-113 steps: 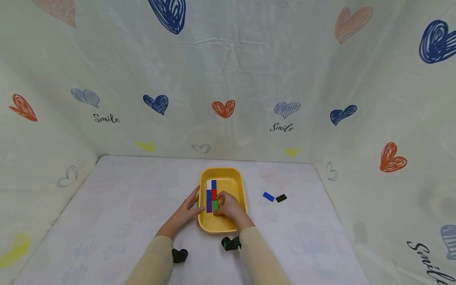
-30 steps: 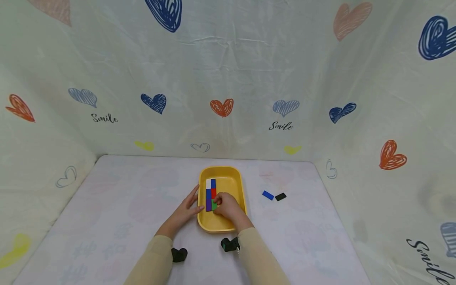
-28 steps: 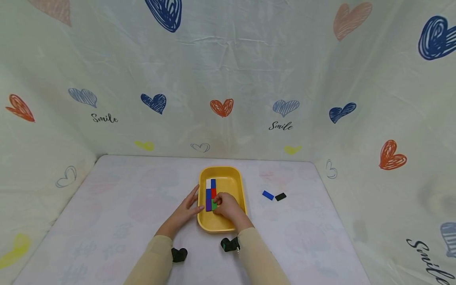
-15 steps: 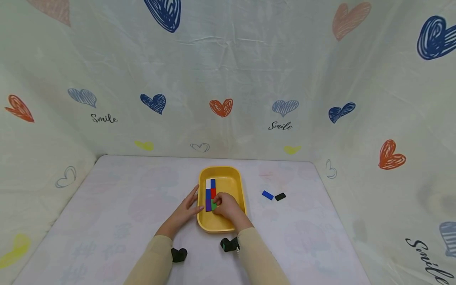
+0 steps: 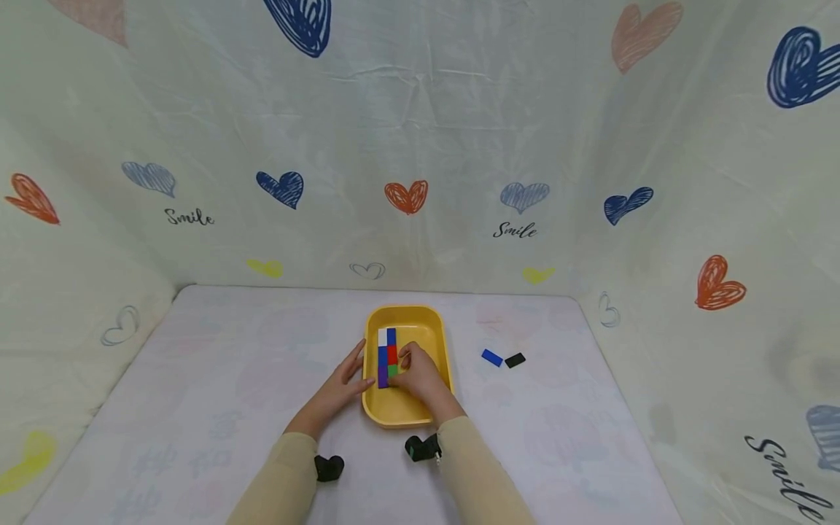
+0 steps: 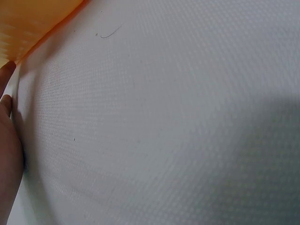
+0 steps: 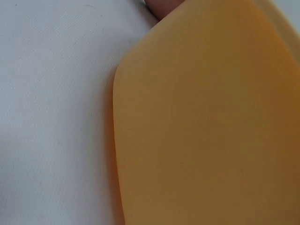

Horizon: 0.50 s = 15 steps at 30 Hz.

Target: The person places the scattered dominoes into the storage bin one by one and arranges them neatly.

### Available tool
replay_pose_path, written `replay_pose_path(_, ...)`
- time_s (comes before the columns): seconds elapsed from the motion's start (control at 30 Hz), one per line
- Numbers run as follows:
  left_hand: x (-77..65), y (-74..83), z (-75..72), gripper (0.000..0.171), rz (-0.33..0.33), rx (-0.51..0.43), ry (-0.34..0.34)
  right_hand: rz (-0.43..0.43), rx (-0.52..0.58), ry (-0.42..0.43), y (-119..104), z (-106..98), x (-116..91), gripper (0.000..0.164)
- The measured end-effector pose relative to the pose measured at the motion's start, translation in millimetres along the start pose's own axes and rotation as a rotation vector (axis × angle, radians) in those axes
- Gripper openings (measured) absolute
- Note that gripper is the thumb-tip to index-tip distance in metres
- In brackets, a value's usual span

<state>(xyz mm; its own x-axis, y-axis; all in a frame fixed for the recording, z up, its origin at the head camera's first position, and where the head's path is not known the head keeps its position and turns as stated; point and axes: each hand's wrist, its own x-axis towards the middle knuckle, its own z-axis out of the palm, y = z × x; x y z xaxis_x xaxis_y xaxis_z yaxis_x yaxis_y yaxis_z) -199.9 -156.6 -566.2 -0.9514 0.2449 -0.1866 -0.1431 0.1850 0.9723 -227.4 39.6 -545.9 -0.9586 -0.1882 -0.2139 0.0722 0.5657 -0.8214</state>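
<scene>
In the head view a yellow tray [image 5: 426, 332] holds two touching columns of flat rectangular blocks. The left column shows a white block [image 5: 383, 337], a blue block [image 5: 383, 356] and a purple block [image 5: 383, 377]. Beside them lie a blue block [image 5: 391, 337], a red block [image 5: 392, 355] and a green block [image 5: 393, 370]. My left hand [image 5: 337, 383] rests at the tray's left side, fingers extended along the rim and thumb reaching over it to the purple block. My right hand [image 5: 421, 375] is over the tray, thumb at the green block's near end, forefinger raised apart from it.
On the white table [image 5: 558, 437], right of the tray, lie a loose blue block [image 5: 491, 357] and a black block [image 5: 515, 360]. A curtain printed with hearts [image 5: 406, 197] stands behind and at both sides. The right wrist view is mostly filled by the tray's outer wall [image 7: 206, 122].
My right forefinger has lifted up and away from the green block, showing more of the red and green blocks. The left hand, tray and loose blocks have stayed in place.
</scene>
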Motion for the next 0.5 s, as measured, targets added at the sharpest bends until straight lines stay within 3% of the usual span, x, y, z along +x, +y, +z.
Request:
replay_pose_path(0.4, -2.7, 2.1, -3.2, 0.085, -0.033, 0.037, 0.02, 0.053, -0.067, 0.033, -12.3, 12.5, 7.7, 0.074)
replay_pose_path(0.5, -1.2, -0.3, -3.7, 0.086, -0.013, 0.039, 0.004, 0.081, -0.088, 0.058, -14.8, 16.1, 9.3, 0.081)
